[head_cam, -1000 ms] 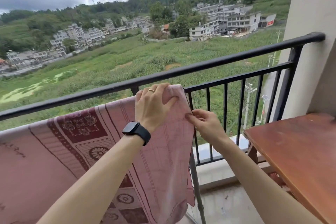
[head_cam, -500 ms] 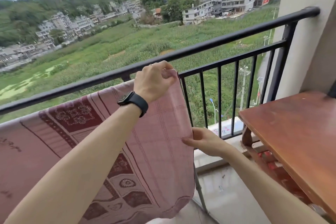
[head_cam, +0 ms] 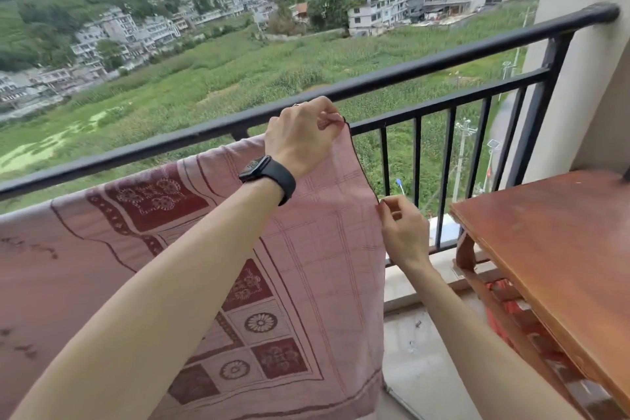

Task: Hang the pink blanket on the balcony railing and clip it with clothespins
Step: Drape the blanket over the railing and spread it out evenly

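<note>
Railing (head_cam: 443, 61); blanket (head_cam: 324, 249) (top corner) in left grip (head_cam: 300, 138)

Black railing (head_cam: 443, 61) is running from 9 to 2 o'clock, w/ the pink blanket (head_cam: 324, 283) hanging over its lower bar, just under the top rail, from 9 o'clock to center. Brown wooden bench (head_cam: 562, 249) is standing at 3-4 o'clock, nr the railing, on the tiled floor (head_cam: 426, 368).

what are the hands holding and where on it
Both hold the pink blanket: the left hand pinches its top right corner, the right hand pinches its right edge lower down.
</note>
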Action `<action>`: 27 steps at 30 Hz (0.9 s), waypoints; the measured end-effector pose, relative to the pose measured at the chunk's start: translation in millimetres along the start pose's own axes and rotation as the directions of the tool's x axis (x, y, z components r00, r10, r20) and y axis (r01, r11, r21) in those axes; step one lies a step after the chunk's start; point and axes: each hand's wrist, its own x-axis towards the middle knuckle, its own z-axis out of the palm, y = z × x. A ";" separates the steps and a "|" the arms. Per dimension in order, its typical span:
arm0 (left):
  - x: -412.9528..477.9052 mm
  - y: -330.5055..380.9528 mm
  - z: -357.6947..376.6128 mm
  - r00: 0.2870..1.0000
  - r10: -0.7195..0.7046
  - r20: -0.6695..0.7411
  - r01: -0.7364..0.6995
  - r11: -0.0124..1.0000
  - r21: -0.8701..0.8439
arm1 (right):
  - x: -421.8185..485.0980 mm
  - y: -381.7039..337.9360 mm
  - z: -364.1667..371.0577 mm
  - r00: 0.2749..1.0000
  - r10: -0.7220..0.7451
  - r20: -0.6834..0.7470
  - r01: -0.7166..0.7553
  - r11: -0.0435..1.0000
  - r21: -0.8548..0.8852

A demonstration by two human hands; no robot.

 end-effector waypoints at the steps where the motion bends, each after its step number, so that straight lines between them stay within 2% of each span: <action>1: -0.6 0.7 -2.0 1.000 0.001 0.022 -0.001 1.000 0.013 | -0.3 -1.5 4.7 1.000 0.008 0.011 -0.007 1.000 -0.017; 5: -0.6 3.8 -12.4 0.991 -0.012 0.136 0.005 0.998 0.056 | -12.8 12.5 13.1 0.967 0.138 0.212 -0.120 0.988 -0.095; 8: 4.8 4.7 -23.4 0.973 -0.059 0.221 0.043 0.996 0.079 | -22.6 18.8 10.4 0.951 0.145 0.273 -0.144 0.989 -0.024; 11: 11.4 3.8 -30.6 0.957 -0.075 0.280 0.057 0.996 0.071 | -31.9 20.1 9.8 0.889 0.148 0.434 -0.181 0.983 0.034; 14: 12.7 8.3 -29.5 0.972 -0.043 0.229 0.031 0.998 0.058 | -37.5 31.9 10.8 0.800 0.191 0.569 -0.151 0.982 -0.116; 17: 8.9 10.6 -25.3 0.988 -0.016 0.156 0.002 0.996 0.087 | -43.2 48.6 8.9 0.802 0.244 0.545 -0.143 0.965 -0.221; 19: 6.1 9.0 -22.9 0.992 -0.022 0.122 0.008 0.994 0.112 | -49.6 51.6 6.9 0.784 0.268 0.559 -0.214 0.963 -0.162; 21: 5.4 4.0 -24.2 0.995 -0.016 0.100 0.002 0.990 0.142 | -59.1 43.7 13.6 0.687 0.278 0.672 -0.321 0.945 -0.062; 22: 5.2 1.7 -25.2 0.995 -0.009 0.099 -0.006 0.989 0.150 | -64.2 39.8 19.4 0.636 0.275 0.721 -0.343 0.938 -0.055; 23: 5.6 -1.3 -27.4 0.995 -0.004 0.103 -0.012 0.989 0.149 | -68.9 37.2 26.3 0.617 0.257 0.744 -0.322 0.945 -0.060; 24: 6.1 -4.8 -30.2 0.994 -0.001 0.107 -0.014 0.990 0.139 | -71.9 35.7 31.7 0.630 0.245 0.737 -0.269 0.959 -0.088; 25: 6.0 -7.6 -31.5 0.994 0.000 0.107 -0.014 0.991 0.129 | -72.3 35.1 32.5 0.675 0.239 0.699 -0.214 0.969 -0.125; 27: 4.6 -12.5 -34.2 0.996 0.003 0.089 -0.014 0.992 0.126 | -65.3 37.5 25.7 0.796 0.253 0.549 -0.147 0.962 -0.231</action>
